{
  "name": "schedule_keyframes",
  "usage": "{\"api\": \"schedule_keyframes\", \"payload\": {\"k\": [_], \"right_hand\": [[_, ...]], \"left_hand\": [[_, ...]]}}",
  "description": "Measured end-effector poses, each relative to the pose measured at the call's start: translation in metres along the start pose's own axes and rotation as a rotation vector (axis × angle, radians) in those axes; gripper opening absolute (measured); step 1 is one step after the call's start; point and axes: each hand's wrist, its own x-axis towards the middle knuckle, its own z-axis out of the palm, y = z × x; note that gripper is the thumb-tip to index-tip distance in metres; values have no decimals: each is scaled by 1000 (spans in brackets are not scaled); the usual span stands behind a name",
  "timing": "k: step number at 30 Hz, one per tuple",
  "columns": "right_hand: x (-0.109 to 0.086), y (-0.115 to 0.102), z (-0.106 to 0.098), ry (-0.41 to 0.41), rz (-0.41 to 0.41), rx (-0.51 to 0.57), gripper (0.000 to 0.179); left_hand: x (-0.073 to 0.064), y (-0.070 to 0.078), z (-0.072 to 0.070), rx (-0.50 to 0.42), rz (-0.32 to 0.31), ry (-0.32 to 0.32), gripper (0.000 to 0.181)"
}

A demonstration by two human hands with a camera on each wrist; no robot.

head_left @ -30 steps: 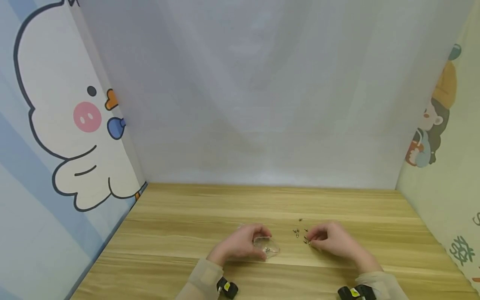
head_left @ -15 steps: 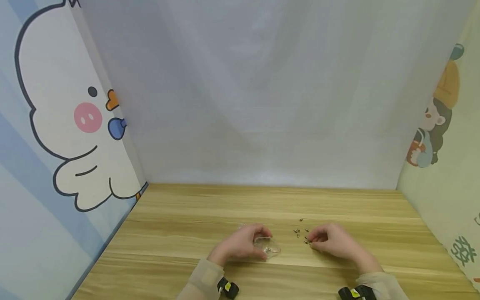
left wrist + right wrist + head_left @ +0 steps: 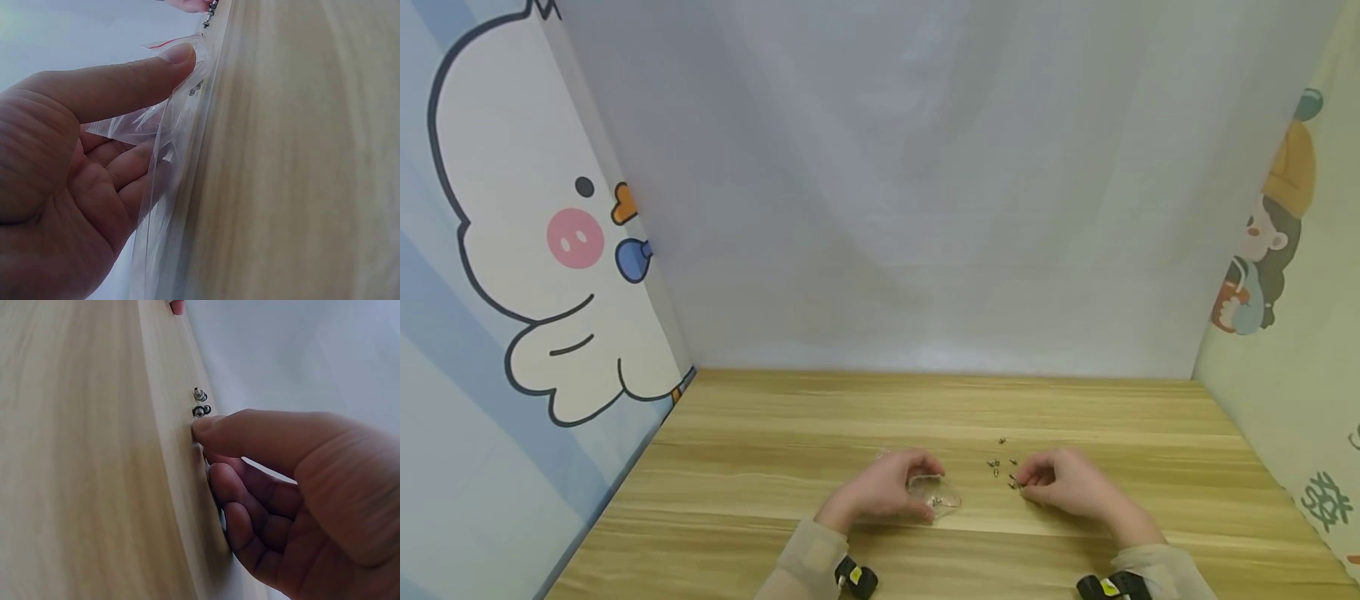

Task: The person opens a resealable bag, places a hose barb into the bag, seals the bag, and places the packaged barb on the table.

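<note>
My left hand holds a clear plastic zip bag with a red line along its mouth. The thumb lies on one side of the bag and the fingers curl behind it. A few small metal pieces show inside the bag. On the right, my right hand has thumb and index finger pinched together low on the tabletop, at a small screw-like metal piece mostly hidden by the fingertips. Two more screw-like pieces lie right beside the thumb tip. Its other fingers are curled.
Several loose screw-like pieces lie between the hands, with one single piece farther back. Something clear shows behind the left hand. The wood-grain table ends at a pale curtain, with printed side walls.
Both hands stay almost where they were; the right fingertips keep working at the same spot among the metal pieces. The head view shifts very slightly.
</note>
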Motion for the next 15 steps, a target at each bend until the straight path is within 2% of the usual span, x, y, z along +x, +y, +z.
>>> {"api": "schedule_keyframes", "payload": {"k": [15], "right_hand": [[-3, 0, -4, -28, 6, 4, 11]], "left_hand": [[1, -3, 1, -35, -11, -4, 53]]}}
